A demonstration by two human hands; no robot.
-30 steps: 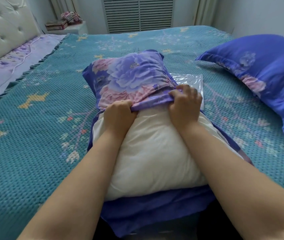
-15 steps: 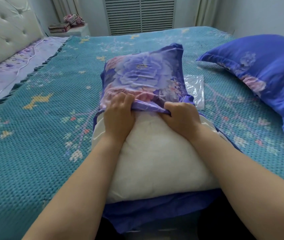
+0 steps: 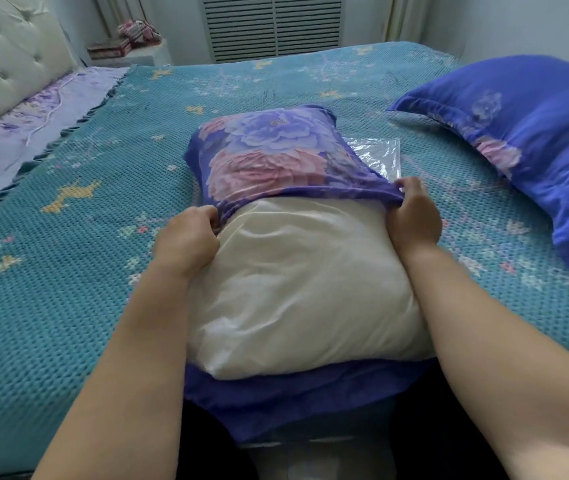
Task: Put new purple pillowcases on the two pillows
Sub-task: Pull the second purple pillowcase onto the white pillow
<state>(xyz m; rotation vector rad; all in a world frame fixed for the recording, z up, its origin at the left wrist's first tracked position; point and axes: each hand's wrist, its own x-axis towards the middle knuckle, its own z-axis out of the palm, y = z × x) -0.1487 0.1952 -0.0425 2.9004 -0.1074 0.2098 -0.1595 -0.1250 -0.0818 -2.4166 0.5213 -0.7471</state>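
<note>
Fingers of the left hand [image 3: 187, 233] curled and pinching the left edge of the purple flowered pillowcase [image 3: 276, 157], at the open hem. Fingers of the right hand [image 3: 414, 216] clamped on the right end of the same hem, near the crinkled clear plastic bag [image 3: 380, 157]. Compared with half a second ago: hands now wide apart at the two sides instead of close together in the middle, hem stretched flat across the soft white bare pillow [image 3: 303, 285]. Far part of this pillow covered, near part still bare, resting on the lower layer of the case at the bed edge. Probably ready now for a pull toward the body, to draw the case over the rest. Second pillow in blue-purple case [image 3: 525, 143] lying well apart on the right of the teal knitted bedspread [image 3: 68, 271], seemingly finished already.
</note>
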